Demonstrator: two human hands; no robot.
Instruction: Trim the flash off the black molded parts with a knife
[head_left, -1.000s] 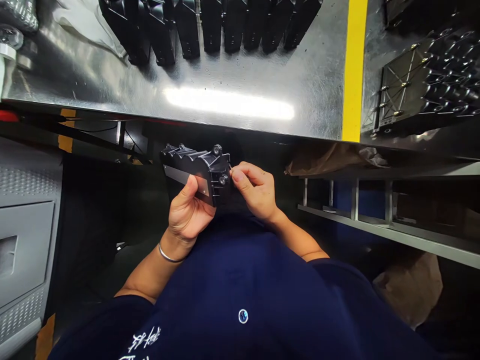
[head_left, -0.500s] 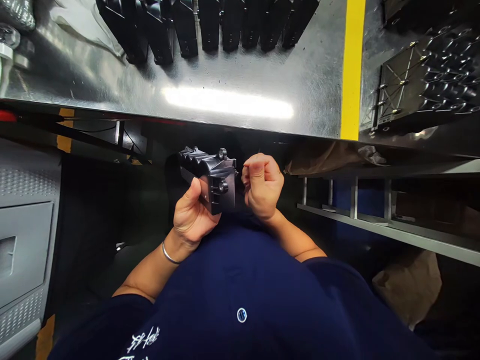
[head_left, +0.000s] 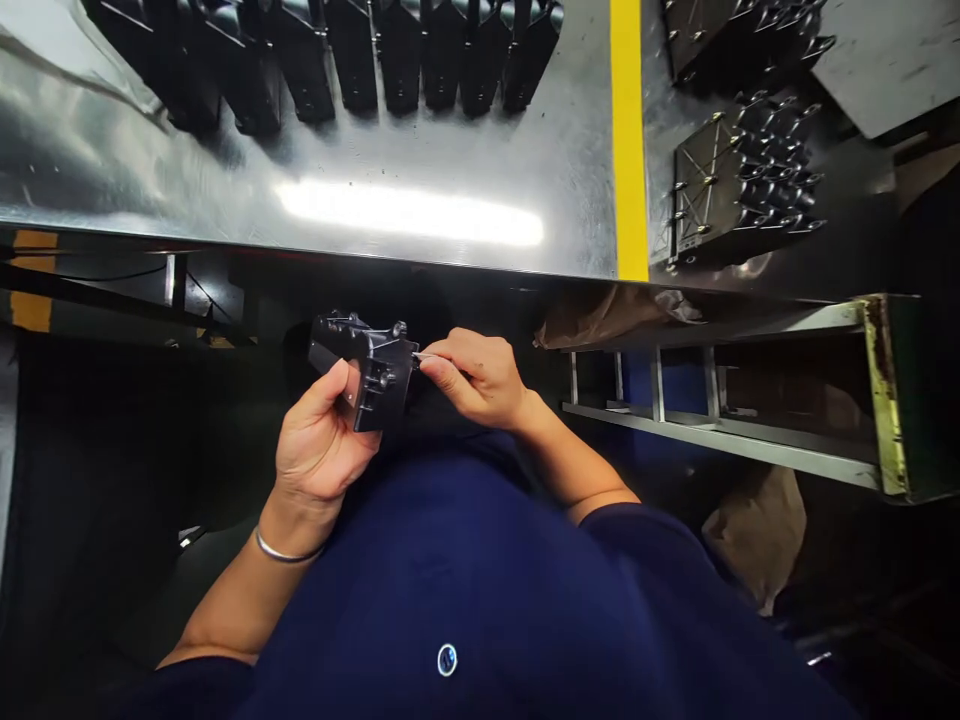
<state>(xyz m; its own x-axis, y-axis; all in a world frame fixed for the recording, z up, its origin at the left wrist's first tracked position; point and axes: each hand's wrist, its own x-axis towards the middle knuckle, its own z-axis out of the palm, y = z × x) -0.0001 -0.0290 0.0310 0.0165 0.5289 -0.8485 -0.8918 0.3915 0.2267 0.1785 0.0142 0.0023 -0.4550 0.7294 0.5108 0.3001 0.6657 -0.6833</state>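
Black plastic part point(head_left: 379, 375) in the left hand point(head_left: 322, 440), yes?

Yes. The fingers wrap it and the thumb lies across its face. It's up in the air in front of the navy shirt point(head_left: 442, 580), just past the near edge of the steel desk point(head_left: 225, 190).

And the right hand point(head_left: 476, 375)?

Pinched around a thin metal piece point(head_left: 424, 355). The hands are apart, with the part between them. The tip of the metal piece reaches the part's near end, though I can't tell if it's touching or just short of it.

So what could go wrong from here?

I'd say the metal piece is the weak spot. It's slim, so a loosened pinch could drop it, and it could be hard to find against the dark floor below. Pressing hard could also twist the part, since only one hand holds it. (That thin tip also looks able to scratch the plastic or jab the left thumb if it slips.)

What does the part look like?

Glossy black and chunky, with ridges along the far side and round studs toward the end nearest the right hand. It looks much like the row of black parts point(head_left: 337, 60) lying on the desk, though the angle makes that hard to confirm.
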